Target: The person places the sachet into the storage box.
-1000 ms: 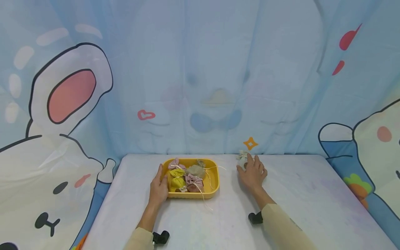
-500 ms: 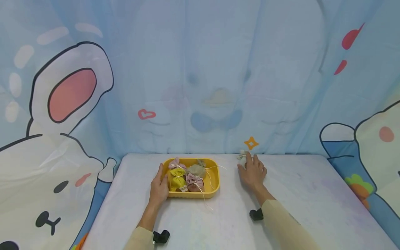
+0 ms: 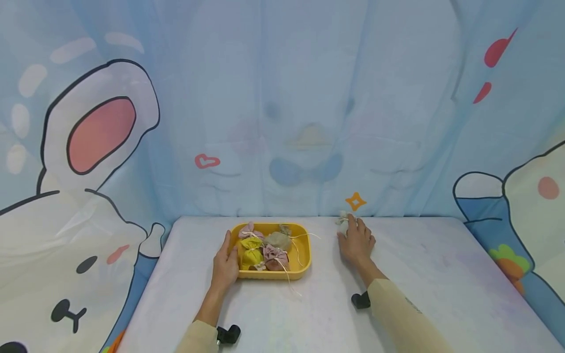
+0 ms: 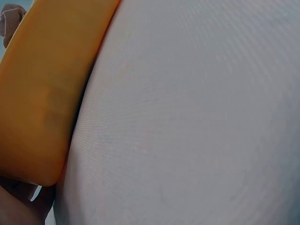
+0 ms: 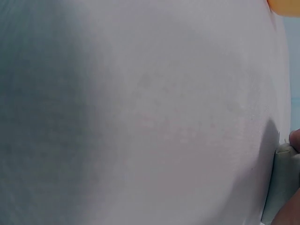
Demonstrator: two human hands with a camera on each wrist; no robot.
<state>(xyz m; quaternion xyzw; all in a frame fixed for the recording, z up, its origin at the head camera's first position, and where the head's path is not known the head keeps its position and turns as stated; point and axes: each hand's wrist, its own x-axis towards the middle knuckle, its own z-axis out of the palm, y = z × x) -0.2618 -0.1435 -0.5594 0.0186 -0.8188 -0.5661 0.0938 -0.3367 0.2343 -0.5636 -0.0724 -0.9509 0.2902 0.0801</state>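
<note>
On the table lies a yellow tray (image 3: 304, 264) holding several small drawstring pouches: a bright yellow pouch (image 3: 251, 255), two dusty pink ones and a beige pouch (image 3: 277, 240). My left hand (image 3: 225, 264) grips the tray's left side, thumb at the rim and fingers along the outer wall. To the right of the tray, near the table's far edge, my right hand (image 3: 358, 243) holds a pale green pouch (image 3: 343, 221), mostly covered by the fingers. In the right wrist view, fingertips show against the side of this pouch (image 5: 283, 180).
A white cloth covers the table (image 3: 423, 274). Behind it hangs a light blue curtain (image 3: 309, 98) with cartoon rabbits. A thin white string (image 3: 293, 289) trails from the tray over its near rim.
My right thumb and fingers have drawn in a little around the pale green pouch, and a brown spot on it is now covered. The left hand and tray have stayed in place.
</note>
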